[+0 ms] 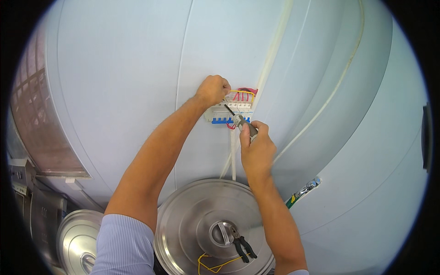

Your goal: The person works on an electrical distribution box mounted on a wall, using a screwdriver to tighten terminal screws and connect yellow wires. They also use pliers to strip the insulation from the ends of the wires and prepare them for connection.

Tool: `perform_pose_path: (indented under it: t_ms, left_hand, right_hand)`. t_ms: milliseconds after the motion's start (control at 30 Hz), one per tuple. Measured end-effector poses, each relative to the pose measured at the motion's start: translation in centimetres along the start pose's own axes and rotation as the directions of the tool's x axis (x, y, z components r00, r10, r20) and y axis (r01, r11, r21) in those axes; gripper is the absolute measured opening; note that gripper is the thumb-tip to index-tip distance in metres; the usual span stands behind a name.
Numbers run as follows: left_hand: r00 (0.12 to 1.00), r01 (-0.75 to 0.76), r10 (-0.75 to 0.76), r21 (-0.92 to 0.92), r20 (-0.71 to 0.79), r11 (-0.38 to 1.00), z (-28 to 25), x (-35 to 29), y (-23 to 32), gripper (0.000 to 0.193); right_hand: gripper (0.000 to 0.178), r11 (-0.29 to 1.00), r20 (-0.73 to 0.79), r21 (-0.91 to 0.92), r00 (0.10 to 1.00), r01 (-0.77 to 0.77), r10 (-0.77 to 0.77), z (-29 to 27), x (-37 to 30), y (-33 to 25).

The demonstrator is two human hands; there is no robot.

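A row of white circuit breakers [208, 114] with blue levers is fixed on the pale wall, with red wires [244, 96] along its top. My left hand [213, 90] is closed at the top left of the breakers, its fingertips pinching a yellow wire [243, 91] that runs across to the right and bends down. In my right hand [259, 149] is a screwdriver [248, 128] with a grey and dark handle. Its dark shaft slants up and left across the breakers, the tip close to the upper terminals; whether it touches a screw I cannot tell.
Below stands a large round metal lid [183, 220]; on it lie black-handled pliers [241, 244] and a bent yellow wire [211, 268]. A smaller metal lid [75, 233] is at lower left. A metal tap [309, 185] with a green hose juts from the wall at right.
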State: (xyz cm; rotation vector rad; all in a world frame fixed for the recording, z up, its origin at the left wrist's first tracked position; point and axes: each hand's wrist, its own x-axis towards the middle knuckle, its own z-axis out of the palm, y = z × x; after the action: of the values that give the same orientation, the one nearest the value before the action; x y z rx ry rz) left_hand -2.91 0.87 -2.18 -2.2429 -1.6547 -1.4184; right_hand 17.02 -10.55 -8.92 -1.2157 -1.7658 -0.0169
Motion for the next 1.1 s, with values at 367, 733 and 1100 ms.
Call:
perform_pose_path:
  t_ms: [367, 733, 1100]
  left_hand:
    - [1.000, 0.003, -0.003, -0.023, 0.001, 1.000, -0.2, 0.0, -0.1, 0.016]
    - [0.999, -0.032, 0.032, -0.034, -0.013, 0.999, -0.1, -0.2, -0.4, 0.017]
    - [0.999, -0.040, 0.039, -0.038, -0.017, 0.998, -0.1, -0.3, -0.7, 0.018]
  right_hand:
    - [0.043, 0.999, 0.057, -0.033, 0.998, -0.019, 0.021, -0.5, 0.3, -0.9]
    - [0.042, 0.992, -0.025, 0.006, 0.992, 0.125, -0.125, -0.6, -0.7, -1.8]
    - [0.038, 0.947, -0.098, -0.034, 0.942, 0.319, -0.320, -0.5, -1.2, -1.2]
